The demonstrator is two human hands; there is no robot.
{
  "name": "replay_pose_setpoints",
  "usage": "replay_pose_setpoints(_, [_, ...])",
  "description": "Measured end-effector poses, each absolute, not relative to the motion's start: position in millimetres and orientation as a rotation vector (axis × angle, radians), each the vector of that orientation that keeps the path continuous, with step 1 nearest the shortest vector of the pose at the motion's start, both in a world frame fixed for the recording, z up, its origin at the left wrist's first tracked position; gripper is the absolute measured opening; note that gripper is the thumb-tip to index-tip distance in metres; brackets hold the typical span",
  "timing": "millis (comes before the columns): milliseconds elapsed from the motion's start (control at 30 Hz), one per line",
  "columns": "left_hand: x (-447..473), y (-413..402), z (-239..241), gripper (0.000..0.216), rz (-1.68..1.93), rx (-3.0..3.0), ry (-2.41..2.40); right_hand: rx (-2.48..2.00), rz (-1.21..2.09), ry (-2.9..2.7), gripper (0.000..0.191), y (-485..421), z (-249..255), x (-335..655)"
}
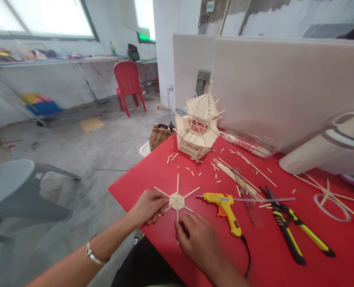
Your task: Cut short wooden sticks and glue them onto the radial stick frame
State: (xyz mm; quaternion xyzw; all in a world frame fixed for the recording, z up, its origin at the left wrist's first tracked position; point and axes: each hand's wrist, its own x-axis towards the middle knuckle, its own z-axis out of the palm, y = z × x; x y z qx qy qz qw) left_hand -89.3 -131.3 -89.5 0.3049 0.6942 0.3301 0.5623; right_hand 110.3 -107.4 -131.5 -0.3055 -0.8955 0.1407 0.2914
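Note:
A web-like hexagon of thin wooden sticks, with spokes pointing outward, is between my hands over the red table. My left hand is closed around a spoke on its left side. My right hand is closed at the lower spoke, thumb and fingers pinched together. Just right of the hexagon lies a yellow hot glue gun, its nozzle toward the hexagon and a clear glue stick out of its back. Beyond my hands stands a two-tiered pavilion model built of similar sticks.
Black-and-yellow cutters, a clear ruler and loose sticks lie on the red table. A tape ring, a pale tumbler and a stick packet are farther right. Left are a grey stool and red chair.

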Motion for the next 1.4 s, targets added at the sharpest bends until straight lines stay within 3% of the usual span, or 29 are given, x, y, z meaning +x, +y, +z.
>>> replay_pose_setpoints(1400, [-89.2, -130.6, -89.3, 0.031, 0.771, 0.719, 1.641, -0.813, 0.368, -2.379, 0.023, -107.6, -136.6, 110.7])
